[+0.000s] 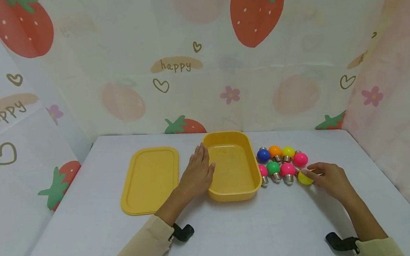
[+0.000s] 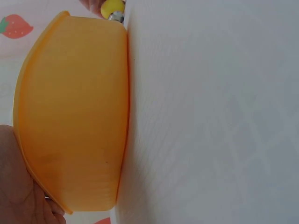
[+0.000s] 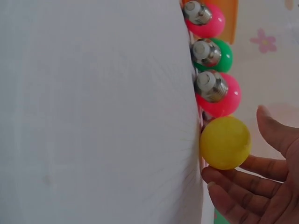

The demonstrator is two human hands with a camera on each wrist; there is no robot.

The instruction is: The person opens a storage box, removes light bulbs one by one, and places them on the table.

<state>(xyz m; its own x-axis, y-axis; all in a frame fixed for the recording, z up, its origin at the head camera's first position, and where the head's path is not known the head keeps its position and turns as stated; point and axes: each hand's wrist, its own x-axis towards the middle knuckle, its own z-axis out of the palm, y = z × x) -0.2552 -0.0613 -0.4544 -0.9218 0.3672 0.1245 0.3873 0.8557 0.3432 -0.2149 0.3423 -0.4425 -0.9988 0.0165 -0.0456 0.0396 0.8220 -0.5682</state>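
My left hand [image 1: 196,173] lies with straight fingers along the left rim of a yellow plastic box [image 1: 235,196]. In the left wrist view, the palm [image 2: 16,182] touches that rim. On the right, my right hand [image 1: 329,180] reaches a yellow light bulb [image 3: 225,143] at the near right end of a cluster of bulbs. Its fingers touch the round yellow part, while the thumb stands apart from it in the right wrist view. Beside it are a pink bulb [image 1: 288,169] and a green bulb [image 1: 273,167], with metal screw bases facing me.
Behind the front bulbs lie a blue bulb [image 1: 263,155], an orange bulb [image 1: 275,151], another yellow bulb [image 1: 288,151] and another pink bulb [image 1: 300,159]. A flat yellow lid [image 1: 150,180] lies left of the box on the white table [image 1: 238,240]. Strawberry-print cloth [image 1: 187,96] hangs behind.
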